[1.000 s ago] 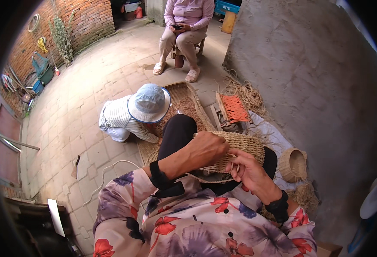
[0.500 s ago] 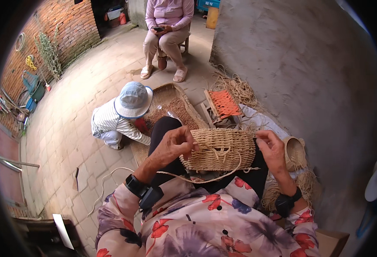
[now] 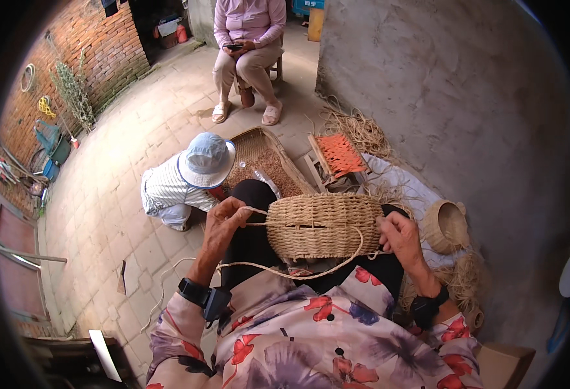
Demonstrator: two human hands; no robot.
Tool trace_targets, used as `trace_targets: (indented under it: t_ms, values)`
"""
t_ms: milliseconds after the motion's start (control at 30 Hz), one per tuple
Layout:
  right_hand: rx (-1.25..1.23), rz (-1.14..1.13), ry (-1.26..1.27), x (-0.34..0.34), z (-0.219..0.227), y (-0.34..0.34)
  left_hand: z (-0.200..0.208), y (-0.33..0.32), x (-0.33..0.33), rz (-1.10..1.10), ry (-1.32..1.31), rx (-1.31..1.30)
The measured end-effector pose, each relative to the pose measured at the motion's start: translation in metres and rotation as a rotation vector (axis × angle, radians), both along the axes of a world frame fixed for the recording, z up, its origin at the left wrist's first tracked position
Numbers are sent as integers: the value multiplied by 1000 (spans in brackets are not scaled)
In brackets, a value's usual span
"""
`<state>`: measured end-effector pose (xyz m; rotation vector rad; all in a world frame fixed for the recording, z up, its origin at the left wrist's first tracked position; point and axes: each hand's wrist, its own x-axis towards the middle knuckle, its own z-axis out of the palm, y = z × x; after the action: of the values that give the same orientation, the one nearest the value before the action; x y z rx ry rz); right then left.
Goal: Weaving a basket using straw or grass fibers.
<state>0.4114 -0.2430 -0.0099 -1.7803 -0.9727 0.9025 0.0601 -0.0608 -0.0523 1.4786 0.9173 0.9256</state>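
A woven straw basket [image 3: 324,223] lies across my lap, with a dark slit in the side facing me. Off its left end my left hand [image 3: 225,220] pinches a straw cord [image 3: 256,210] stretched out from the weave. My right hand [image 3: 402,238] is closed at the basket's right end, its fingertips against the edge; exactly what they pinch there is partly hidden. A longer straw cord [image 3: 311,275] loops below the basket and trails off to the left.
Ahead, a small person in a sun hat [image 3: 206,159] crouches by a wicker tray [image 3: 275,139] of brown bits. Another person [image 3: 249,58] sits on a chair. At right are an orange-webbed stool [image 3: 340,155], straw bundles [image 3: 356,129], a round basket [image 3: 444,227] and a grey wall [image 3: 447,91].
My left hand has moved left from the basket, drawing the cord out. My right hand has come down onto the right end. The crouching person's hat has shifted slightly right and down.
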Motion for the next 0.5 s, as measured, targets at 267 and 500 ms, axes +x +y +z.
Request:
trace_targets:
  t_ms: [267,500]
  values:
    - [55,250,-356,-31,-4,-1,50,-13,3,-252,120,244]
    - [-13,165,324,-7,-6,1,62,-10,-16,-173,568,406]
